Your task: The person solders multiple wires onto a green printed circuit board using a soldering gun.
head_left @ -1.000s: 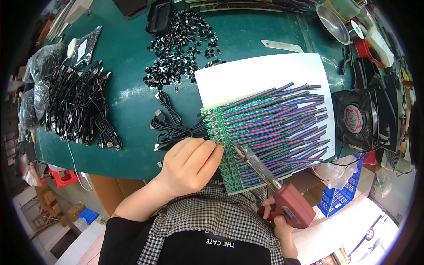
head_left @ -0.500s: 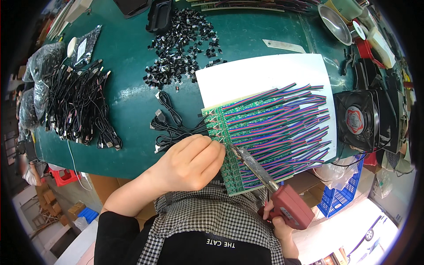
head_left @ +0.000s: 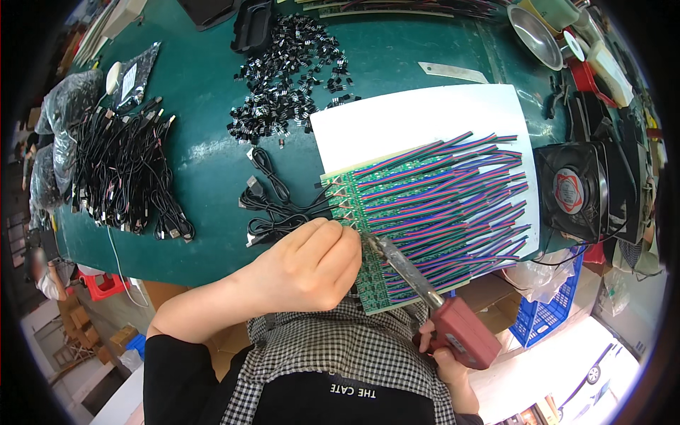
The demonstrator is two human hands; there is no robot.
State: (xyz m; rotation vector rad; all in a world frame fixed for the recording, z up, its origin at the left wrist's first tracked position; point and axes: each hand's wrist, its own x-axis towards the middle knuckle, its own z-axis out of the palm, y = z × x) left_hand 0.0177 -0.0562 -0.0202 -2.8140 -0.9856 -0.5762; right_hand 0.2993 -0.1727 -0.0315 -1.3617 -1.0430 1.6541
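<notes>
In my right hand point(head_left: 451, 365) is the handle of a dark red soldering gun point(head_left: 464, 331). Its metal barrel slants up and left, and the tip meets the green circuit board panel point(head_left: 345, 185) close to my left fingers. My left hand point(head_left: 309, 265) is pinched closed at the panel's left edge; its fingers hide whatever is between them. Rows of multicoloured ribbon wires point(head_left: 443, 202) extend rightward from the panel. Black USB cables point(head_left: 283, 218) lie coiled just beyond my left hand, some leading to the panel's edge. Beneath the panel is a white sheet point(head_left: 418, 117).
A heap of small black connectors point(head_left: 287, 78) covers the far middle of the green table. Left lies a large bundle of black cables point(head_left: 124, 170). A small fan point(head_left: 572, 191) stands at the right, with a metal bowl point(head_left: 536, 37) behind it. A flat blade point(head_left: 453, 72) lies beyond the sheet.
My left forearm has swung slightly outward to the left, while the fingers stay at the panel's edge. The soldering gun has shifted very slightly left, its tip still near those fingers.
</notes>
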